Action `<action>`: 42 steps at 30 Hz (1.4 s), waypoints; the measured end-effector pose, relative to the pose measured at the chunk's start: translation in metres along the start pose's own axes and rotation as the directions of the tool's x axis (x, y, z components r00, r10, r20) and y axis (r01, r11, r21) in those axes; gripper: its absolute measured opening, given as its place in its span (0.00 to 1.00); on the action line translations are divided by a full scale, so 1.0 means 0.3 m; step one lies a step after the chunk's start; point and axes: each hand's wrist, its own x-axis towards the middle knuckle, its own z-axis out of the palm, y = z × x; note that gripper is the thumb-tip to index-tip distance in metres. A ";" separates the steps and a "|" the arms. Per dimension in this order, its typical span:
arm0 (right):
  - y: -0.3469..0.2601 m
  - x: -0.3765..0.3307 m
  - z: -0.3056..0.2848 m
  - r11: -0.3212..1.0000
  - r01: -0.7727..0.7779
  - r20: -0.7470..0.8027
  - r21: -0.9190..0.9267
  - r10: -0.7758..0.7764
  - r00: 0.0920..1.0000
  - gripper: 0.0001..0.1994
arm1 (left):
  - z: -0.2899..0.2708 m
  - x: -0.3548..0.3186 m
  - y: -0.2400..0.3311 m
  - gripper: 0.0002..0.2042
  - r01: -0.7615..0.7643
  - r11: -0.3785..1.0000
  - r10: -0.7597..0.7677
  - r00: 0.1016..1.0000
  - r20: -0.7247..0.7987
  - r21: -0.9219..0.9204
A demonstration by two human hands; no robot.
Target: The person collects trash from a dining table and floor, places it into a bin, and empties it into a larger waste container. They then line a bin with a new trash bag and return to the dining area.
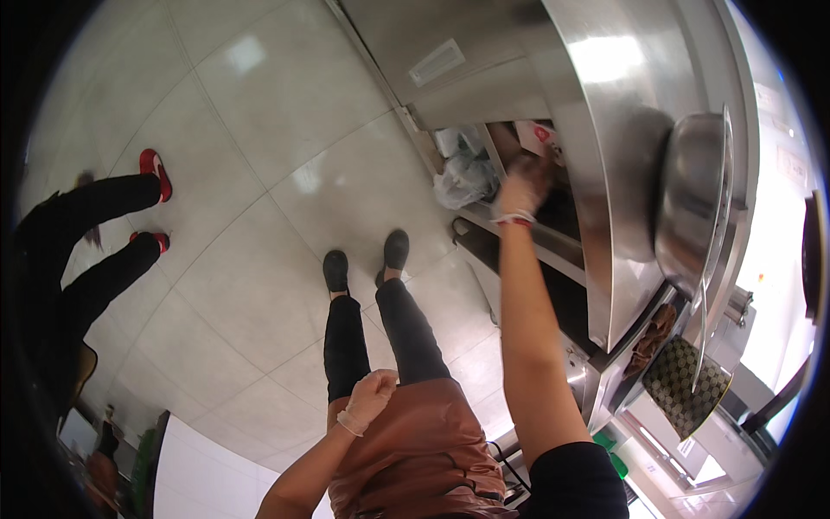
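I'm probably searching beside a white, red-marked packet (529, 135), my right hand (526, 183), hold unclear, next needing a pinch; my left hand (371, 400) is hanging curled, seemingly empty.

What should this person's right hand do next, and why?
Perhaps close gently on the white packet with the red mark: the gloved right hand is inside the opening beneath the steel counter, right by that packet, though blur hides whether it grips it. The gloved left hand is off by the apron.
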 end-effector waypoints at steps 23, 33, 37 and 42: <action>-0.331 -0.405 -0.465 0.827 -0.254 0.765 0.501 -0.286 0.577 0.24 | -0.190 -0.017 0.738 0.26 -0.545 0.346 0.839 0.543 0.007 0.763; -0.479 -0.430 -1.192 0.456 -0.696 0.823 0.555 -0.181 0.538 0.16 | 0.052 -0.380 1.012 0.18 -0.688 0.705 0.616 0.714 0.333 0.172; -0.346 -0.487 -1.309 0.549 -0.557 0.678 0.623 -0.025 0.734 0.13 | 0.126 -0.411 0.966 0.14 -0.457 0.888 0.440 0.813 0.382 -0.051; -0.007 -0.272 -1.275 0.114 -0.494 0.414 0.862 0.402 0.817 0.20 | 0.141 -0.412 0.915 0.15 -0.380 0.924 0.374 0.881 0.289 -0.037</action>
